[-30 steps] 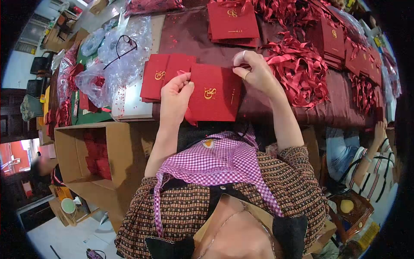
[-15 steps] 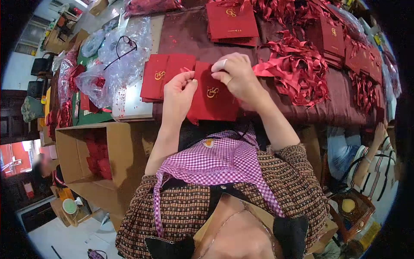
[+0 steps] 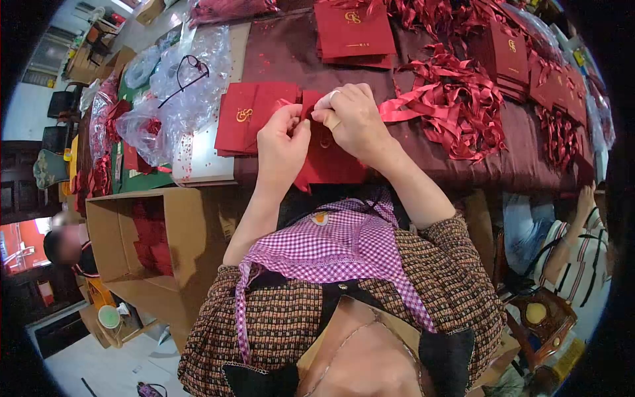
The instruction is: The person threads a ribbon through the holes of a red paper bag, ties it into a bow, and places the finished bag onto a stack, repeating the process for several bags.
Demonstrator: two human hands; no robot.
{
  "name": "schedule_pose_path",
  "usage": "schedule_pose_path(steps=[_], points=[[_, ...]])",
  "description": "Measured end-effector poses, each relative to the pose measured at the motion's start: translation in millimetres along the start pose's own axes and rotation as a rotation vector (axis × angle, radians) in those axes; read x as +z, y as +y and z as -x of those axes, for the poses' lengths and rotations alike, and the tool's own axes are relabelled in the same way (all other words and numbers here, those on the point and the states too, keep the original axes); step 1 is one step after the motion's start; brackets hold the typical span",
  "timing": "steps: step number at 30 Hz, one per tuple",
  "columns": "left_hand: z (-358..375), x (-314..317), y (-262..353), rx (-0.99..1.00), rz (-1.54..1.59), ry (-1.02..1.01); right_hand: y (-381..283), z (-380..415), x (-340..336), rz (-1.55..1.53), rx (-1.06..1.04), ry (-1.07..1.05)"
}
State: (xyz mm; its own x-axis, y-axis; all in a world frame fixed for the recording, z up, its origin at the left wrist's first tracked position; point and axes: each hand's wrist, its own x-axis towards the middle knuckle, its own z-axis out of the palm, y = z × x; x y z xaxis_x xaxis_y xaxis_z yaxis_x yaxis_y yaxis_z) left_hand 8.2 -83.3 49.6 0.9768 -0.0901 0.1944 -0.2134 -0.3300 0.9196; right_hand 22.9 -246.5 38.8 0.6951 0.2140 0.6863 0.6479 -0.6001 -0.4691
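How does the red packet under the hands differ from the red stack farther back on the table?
The red packet has the left hand and right hand at it; the red stack lies farther back, untouched. The stack's gold emblem shows plainly; the packet's is mostly hidden by the right hand. Both are red and bear gold marking.

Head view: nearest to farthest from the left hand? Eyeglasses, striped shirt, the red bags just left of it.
From the left hand:
1. Red bags: just left.
2. Eyeglasses: farther off, upper left.
3. Striped shirt: far right.
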Motion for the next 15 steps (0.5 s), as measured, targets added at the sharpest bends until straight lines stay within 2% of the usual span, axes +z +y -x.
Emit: schedule_pose_path(steps=[3,5,7,10,12,13,15], points=[[1.1,4.4,3.5,0.094,-0.116,0.034,-4.6,-3.1,-1.9,0.058,-0.028,-0.007],[1.4,6.2,5.0,0.144,-0.156,0.052,-11.1,-7.1,-5.3,0.236,-0.156,0.021],[1.6,7.9,5.8,0.247,-0.202,0.075,-12.9,-10.1,-7.7,0.271,-0.193,0.034],[2.2,9.3,5.0,0.203,-0.122,0.076,-6.2,-6.6,-6.1,0.182,-0.113,0.025],[0.4,7.2,4.0,0.093,-0.070,0.050,1.8,-4.8,-5.1,-0.158,0.165,-0.016],[-2.3,6.7,2.0,0.095,-0.070,0.051,5.9,-5.8,-9.5,-0.202,0.251,-0.043],[-8.0,4.6,-5.5,0.034,0.048,0.074,14.8,-3.0,-13.1,-0.375,0.392,0.037]])
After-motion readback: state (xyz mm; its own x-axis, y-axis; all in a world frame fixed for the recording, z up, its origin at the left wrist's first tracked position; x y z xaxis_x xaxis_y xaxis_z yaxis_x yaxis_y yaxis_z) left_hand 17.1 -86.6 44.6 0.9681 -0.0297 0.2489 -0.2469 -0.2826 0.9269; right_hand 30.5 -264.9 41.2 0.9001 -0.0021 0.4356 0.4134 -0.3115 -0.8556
